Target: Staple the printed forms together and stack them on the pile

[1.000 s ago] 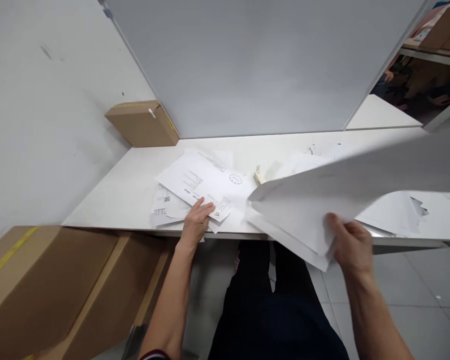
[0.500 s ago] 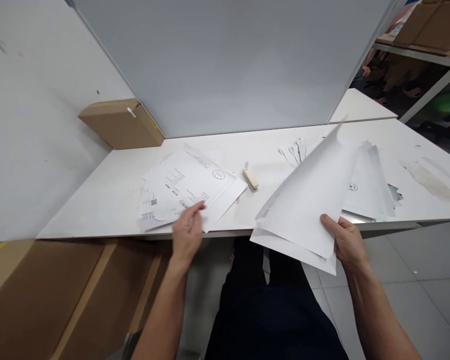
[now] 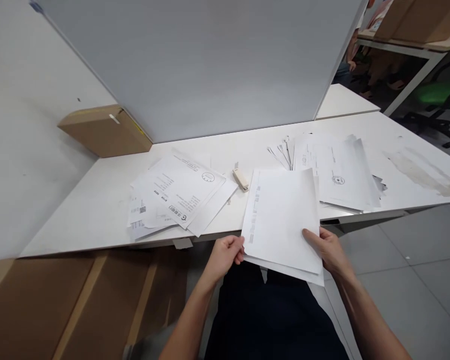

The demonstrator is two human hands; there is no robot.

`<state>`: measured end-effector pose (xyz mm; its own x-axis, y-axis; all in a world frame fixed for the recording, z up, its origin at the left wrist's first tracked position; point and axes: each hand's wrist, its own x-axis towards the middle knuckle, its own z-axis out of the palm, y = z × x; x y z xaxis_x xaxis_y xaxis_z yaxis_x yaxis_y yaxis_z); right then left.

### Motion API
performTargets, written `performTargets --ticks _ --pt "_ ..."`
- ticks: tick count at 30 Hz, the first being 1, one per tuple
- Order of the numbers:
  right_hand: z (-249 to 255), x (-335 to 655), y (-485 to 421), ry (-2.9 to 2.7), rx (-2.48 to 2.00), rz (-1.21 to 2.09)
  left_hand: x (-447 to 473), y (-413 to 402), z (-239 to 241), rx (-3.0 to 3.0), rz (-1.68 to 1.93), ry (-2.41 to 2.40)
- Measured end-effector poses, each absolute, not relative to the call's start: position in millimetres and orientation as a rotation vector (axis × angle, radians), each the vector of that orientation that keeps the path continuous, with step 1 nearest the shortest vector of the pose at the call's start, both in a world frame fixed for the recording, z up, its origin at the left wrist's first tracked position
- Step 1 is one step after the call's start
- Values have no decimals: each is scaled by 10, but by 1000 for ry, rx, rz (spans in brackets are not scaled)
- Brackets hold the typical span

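A few white paper sheets (image 3: 281, 220) are held over the front edge of the table, their corners slightly out of line. My left hand (image 3: 227, 254) pinches their lower left corner. On the right side my right hand (image 3: 328, 248) grips them, thumb on top and fingers hidden underneath. Left of them lies a spread pile of printed papers (image 3: 183, 187), the top one with a round stamp. A small beige stapler (image 3: 240, 179) rests between that pile and the held sheets. Another stack of printed papers (image 3: 345, 170) lies to the right, also showing a round stamp.
Thin paper strips (image 3: 284, 152) lie behind the held sheets. A cardboard box (image 3: 105, 131) leans in the back left corner, beside a grey upright panel (image 3: 210, 65). Large cardboard boxes (image 3: 71, 305) stand below the table at left. A green chair (image 3: 442, 95) and a person's hand are at far right.
My left hand has moved right from the left pile and now grips the sheets' corner. The sheets, curled up before, lie flatter and further left. The camera view has shifted somewhat.
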<state>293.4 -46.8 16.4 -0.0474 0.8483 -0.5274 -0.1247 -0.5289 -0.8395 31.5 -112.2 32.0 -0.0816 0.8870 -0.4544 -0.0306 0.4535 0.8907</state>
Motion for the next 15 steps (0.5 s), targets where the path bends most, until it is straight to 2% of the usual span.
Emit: performTargets --ticks 10,15 --pt "17 3005 -551 -813 -1420 1702 302 -1275 184 865 724 1448" --pt "1 3068 -596 -934 -1390 1699 155 -1315 214 1155 534 1532"
